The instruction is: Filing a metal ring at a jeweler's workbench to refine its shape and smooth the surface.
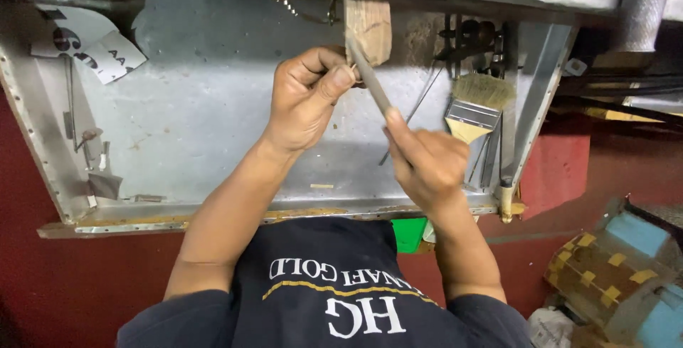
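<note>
My left hand (307, 99) was curled into a loose fist, thumb and forefinger pinching something too small to make out against the lower corner of the wooden block (370, 26). That block was pale, grainy and upright, jutting over the far edge of the metal tray. In my right hand (427, 161) I held a flat metal file (368, 76), slim, grey and long, tilted so its far tip rested against the block beside my left thumb. My right forefinger lay stretched along the file's near part, the other fingers folded round its hidden handle end
</note>
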